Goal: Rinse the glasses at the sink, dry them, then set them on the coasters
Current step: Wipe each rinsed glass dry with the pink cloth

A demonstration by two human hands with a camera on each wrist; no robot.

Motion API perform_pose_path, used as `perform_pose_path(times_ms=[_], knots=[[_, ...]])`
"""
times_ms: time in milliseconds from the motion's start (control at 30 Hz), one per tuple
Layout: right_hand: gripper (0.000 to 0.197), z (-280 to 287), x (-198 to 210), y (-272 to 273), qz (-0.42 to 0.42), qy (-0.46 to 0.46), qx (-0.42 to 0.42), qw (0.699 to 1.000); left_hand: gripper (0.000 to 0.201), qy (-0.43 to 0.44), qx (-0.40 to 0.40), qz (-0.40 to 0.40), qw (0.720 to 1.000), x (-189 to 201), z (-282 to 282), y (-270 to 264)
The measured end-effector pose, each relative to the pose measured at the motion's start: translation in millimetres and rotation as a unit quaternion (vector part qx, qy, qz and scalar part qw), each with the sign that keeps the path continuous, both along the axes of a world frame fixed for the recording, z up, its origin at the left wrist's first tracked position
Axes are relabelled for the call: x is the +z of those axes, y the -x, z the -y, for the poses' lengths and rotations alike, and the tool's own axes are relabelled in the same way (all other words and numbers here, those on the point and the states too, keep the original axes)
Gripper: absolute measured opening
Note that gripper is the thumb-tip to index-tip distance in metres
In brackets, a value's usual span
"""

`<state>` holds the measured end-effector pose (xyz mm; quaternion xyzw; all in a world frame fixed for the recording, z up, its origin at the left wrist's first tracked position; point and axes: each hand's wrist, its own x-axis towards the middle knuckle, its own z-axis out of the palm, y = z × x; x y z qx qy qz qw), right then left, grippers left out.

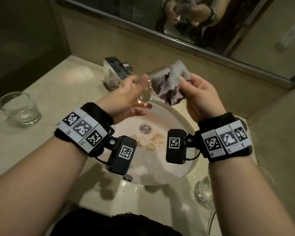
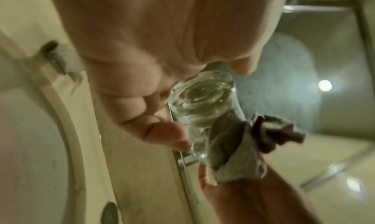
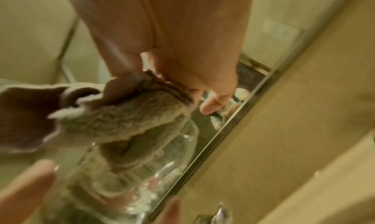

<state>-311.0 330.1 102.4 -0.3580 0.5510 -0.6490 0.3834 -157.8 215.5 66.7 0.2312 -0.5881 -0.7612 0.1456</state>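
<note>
Fingers [image 2: 162, 134] of the left hand [image 1: 126, 96] curled round the base end of a clear glass [image 1: 147, 89], thumb on one side and fingertips on the other, holding it on its side above the sink [image 1: 186, 126] near the centre of the head view; held that way, probably, so that the mouth faces the other hand and any drips fall into the basin rather than on the bench [image 1: 58, 92]

Fingers [image 3: 211, 105] of the right hand [image 1: 201, 92] bunched on a grey cloth [image 1: 170, 82], pinching its gathered folds, with one end of the cloth pushed into the mouth of the glass [image 3: 162, 147]; a wad gripped so, likely, to reach the inner wall and bottom. Drying step, by the look of it

Both wrists raised over the basin, palms turned toward each other, forearms coming in from the lower corners of the frame; left wrist bent slightly inward, right hand a little higher

Further out: a second glass [image 1: 20, 108] upright on the bench at the left edge of the frame, well apart from the hands; a third glass [image 1: 203, 188] at lower right, partly hidden behind the right forearm. Tap [image 1: 114, 72] just behind the left hand, upper centre. Crumbs of some residue [image 1: 152, 142] near the drain. Mirror [image 1: 177, 17] across the top. No coasters in any view
</note>
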Motion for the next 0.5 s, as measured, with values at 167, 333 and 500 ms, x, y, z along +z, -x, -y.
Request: perform_pose_path(times_ms=[167,333,500], knots=[[0.017,12.3,1.0,-10.1,0.038,-0.051,-0.021,0.998,0.075,0.323,0.026,0.037,0.945,-3.4,6.2,-3.7],[0.02,9.8,0.2,-13.3,-0.032,-0.025,0.039,0.998,0.032,0.034,0.088,-0.046,0.994,-1.6,8.0,2.6],[0.026,14.8,-5.0,-14.6,-0.122,-0.027,0.024,0.992,0.042,-0.076,0.023,-0.009,0.997,0.2,13.7,7.4]])
